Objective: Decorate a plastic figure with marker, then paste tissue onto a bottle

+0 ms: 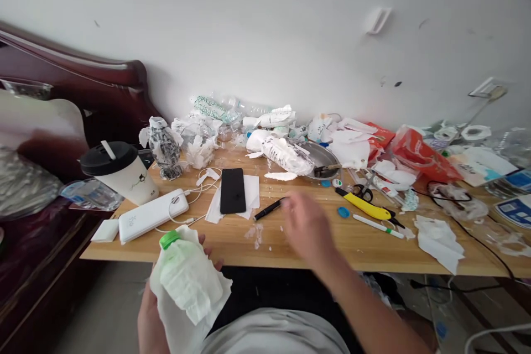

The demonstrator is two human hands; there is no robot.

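Note:
My left hand (154, 310) is closed around a small plastic bottle (188, 279) with a green cap, wrapped in white tissue, held below the front edge of the wooden table (315, 254). My right hand (305, 227) reaches out over the table and is blurred by motion. Its fingertips are close to a black pen (269, 209) lying on the wood. A black phone (233, 190) lies on a white paper just left of the pen.
A white power bank (152, 214) with cable and a lidded cup (122, 170) sit at the left. A yellow cutter (365, 206), scissors (364, 192), a white marker (378, 225), a metal dish (321, 159), crumpled tissues and wrappers crowd the back and right. A dark headboard (74, 83) stands left.

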